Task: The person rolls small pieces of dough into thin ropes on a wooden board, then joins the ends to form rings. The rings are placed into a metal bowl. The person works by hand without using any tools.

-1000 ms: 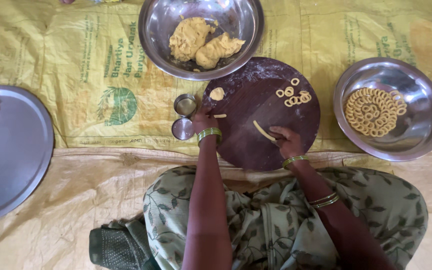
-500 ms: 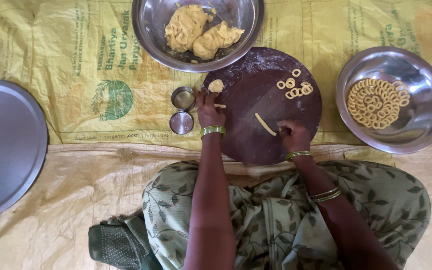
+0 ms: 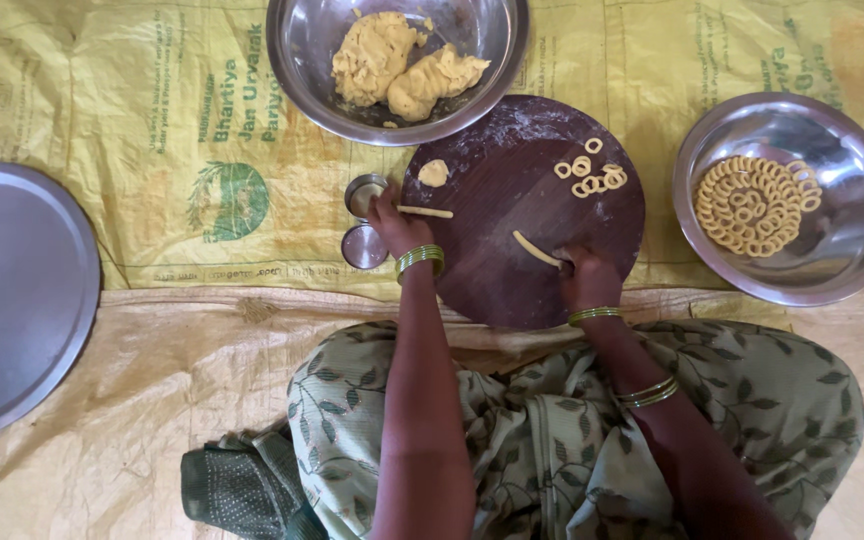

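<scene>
We are sitting on the floor with a round dark board (image 3: 512, 260) in front of us. Our left hand (image 3: 397, 225) is resting at the board's left edge, fingers bent and touching the end of a short dough strip (image 3: 425, 211); we cannot tell whether it is pinching it. Our right hand (image 3: 587, 275) is lying curled at the board's lower right, fingertips touching the near end of a second, slanted dough strip (image 3: 535, 248). A small dough lump (image 3: 433, 173) is sitting at the board's upper left, and a few dough rings (image 3: 589, 176) are lying near its upper right. Two small metal cups (image 3: 364, 220) are standing just left of the board. A steel bowl (image 3: 302, 60) with dough (image 3: 402, 65) is sitting beyond it, a steel dish (image 3: 852, 220) with arranged rings to the right, and a flat plate (image 3: 22, 300) far left.
</scene>
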